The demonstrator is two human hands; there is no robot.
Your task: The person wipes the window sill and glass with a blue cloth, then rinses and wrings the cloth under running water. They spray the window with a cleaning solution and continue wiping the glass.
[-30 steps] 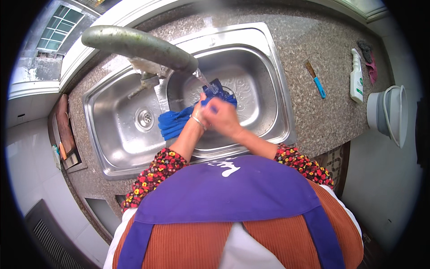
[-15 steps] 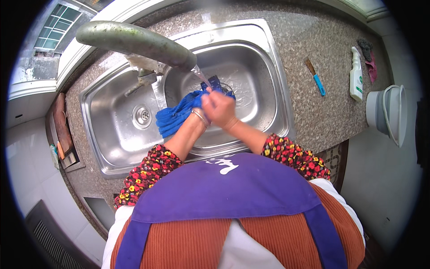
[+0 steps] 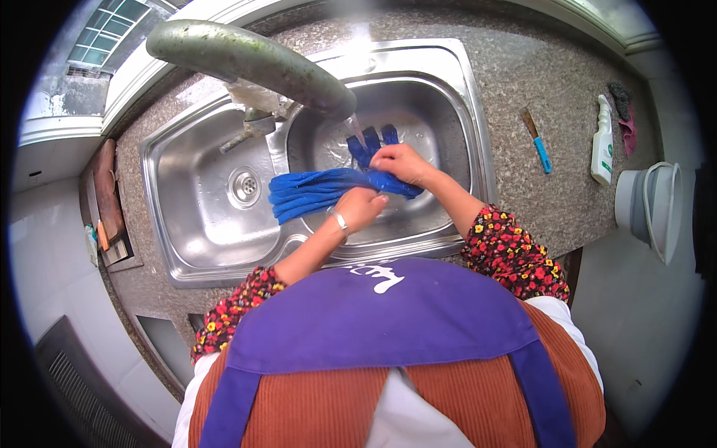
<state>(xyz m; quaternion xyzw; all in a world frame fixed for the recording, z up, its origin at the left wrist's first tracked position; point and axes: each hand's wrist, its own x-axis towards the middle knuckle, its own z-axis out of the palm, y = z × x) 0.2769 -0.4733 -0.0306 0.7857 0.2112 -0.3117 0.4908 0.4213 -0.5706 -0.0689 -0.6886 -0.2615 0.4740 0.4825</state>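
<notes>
A wet blue cloth [image 3: 310, 191] is bunched across the right basin of the steel sink [image 3: 475, 134]. Its left end lies over the divider, and other folds hang toward the back of the basin. My right hand [image 3: 404, 163] is closed around the gathered part near the basin's middle. Just below and left of it, my left hand [image 3: 358, 209] grips the cloth from the near side, thumb pointing right; some of its fingers are hidden. From the tap [image 3: 261, 66], a thin stream of water [image 3: 359, 130] falls onto the cloth's back folds.
The left basin [image 3: 205, 201] has a drain strainer [image 3: 244, 187]. To the right on the stone counter lie a blue-handled scraper [image 3: 535, 140], a white spray bottle [image 3: 602, 142] and a pink cloth [image 3: 628, 131]. A cleaver [image 3: 107, 201] rests at far left. The tap arches over the sink.
My hands, pressed together before, have drawn apart: the right one shifted right, the left slightly lower. The cloth is now stretched more between them, with more folds showing under the water.
</notes>
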